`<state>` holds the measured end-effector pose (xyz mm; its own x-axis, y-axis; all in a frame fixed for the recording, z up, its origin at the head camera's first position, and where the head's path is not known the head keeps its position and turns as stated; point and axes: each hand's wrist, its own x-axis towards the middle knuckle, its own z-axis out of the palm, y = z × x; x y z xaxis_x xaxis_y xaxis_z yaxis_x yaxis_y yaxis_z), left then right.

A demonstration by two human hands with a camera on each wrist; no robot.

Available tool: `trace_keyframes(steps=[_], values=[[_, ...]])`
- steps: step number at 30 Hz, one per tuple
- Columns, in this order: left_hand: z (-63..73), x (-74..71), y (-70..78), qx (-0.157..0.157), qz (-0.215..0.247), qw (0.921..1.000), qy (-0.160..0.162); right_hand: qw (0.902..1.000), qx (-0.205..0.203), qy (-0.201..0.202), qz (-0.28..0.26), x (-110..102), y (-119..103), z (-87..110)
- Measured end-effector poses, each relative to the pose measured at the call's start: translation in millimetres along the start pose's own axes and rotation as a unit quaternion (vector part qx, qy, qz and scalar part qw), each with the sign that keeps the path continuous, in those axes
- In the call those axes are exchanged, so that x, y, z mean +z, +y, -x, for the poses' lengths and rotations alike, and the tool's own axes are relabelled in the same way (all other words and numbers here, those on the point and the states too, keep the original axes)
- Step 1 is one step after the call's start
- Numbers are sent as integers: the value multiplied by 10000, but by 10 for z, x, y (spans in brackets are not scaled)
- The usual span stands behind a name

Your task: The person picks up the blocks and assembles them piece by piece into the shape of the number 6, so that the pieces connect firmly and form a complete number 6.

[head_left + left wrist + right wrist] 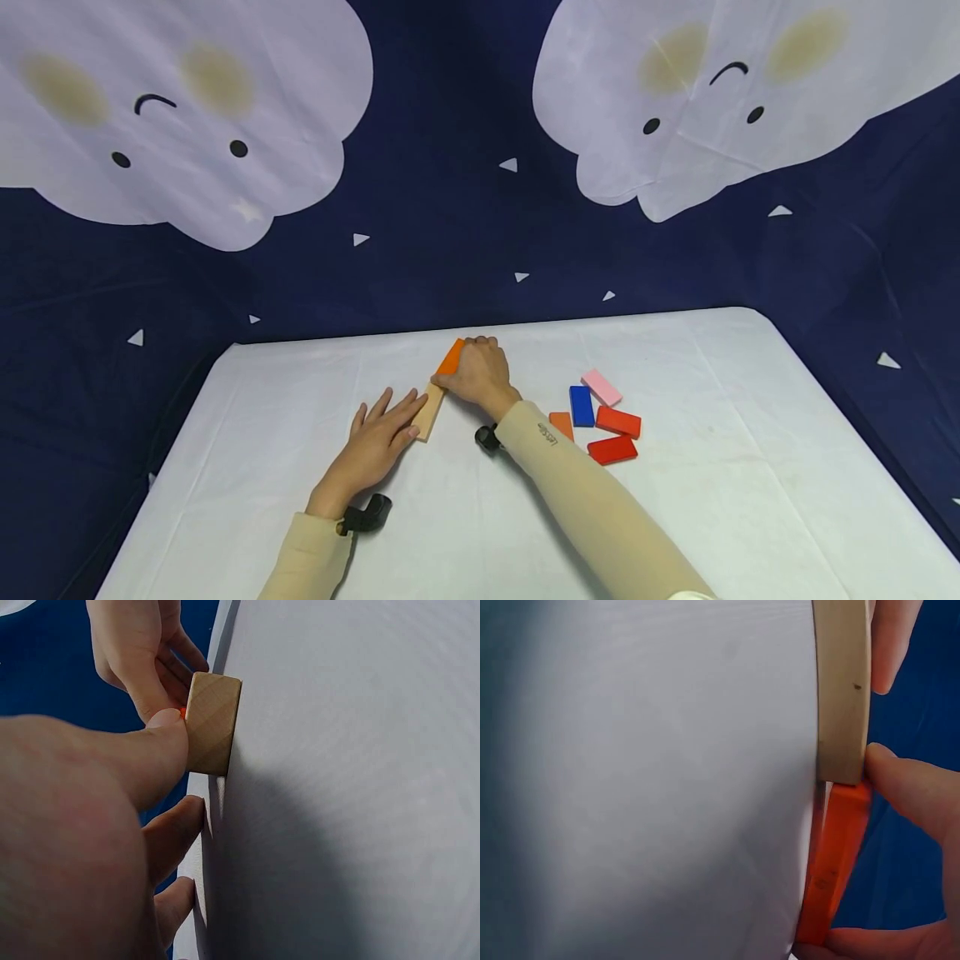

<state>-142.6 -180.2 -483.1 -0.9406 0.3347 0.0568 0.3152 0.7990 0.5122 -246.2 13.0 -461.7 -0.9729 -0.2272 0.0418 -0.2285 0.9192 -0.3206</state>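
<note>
A plain wooden block [429,418] lies on the white-covered table, its end meeting an orange block [451,358] set in line behind it. My right hand [480,373] pinches the orange block between thumb and fingers; in the right wrist view the orange block [836,859] sits slightly tilted against the wooden block [844,697]. With fingers spread, my left hand [375,450] rests on the table, touching the wooden block's near left part. The left wrist view shows the left thumb against the wooden block [214,724], while most of the orange block is hidden.
To the right lie a pink block [602,387], a blue block [581,406], two red blocks [618,422] and another orange block [561,423] partly hidden by the right sleeve. The table's far edge runs close behind the right hand, against a dark blue cloud-patterned cloth [450,208].
</note>
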Motion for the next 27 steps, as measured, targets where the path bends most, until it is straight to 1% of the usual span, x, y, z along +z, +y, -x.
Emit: trace_keyframes(steps=[6,11,19,27], values=[[-4,-7,8,-59,7,10000,-30,9998,17,-87,-160,-33,33,-3],[-5,-12,12,-114,-5,9999,-91,9991,100,-1,-403,-28,53,-14],[8,-4,3,-26,-5,10000,26,9987,171,168,-446,-19,24,-2],[-2,-7,2,-3,9,10000,-12,9981,296,207,-502,-29,20,1]])
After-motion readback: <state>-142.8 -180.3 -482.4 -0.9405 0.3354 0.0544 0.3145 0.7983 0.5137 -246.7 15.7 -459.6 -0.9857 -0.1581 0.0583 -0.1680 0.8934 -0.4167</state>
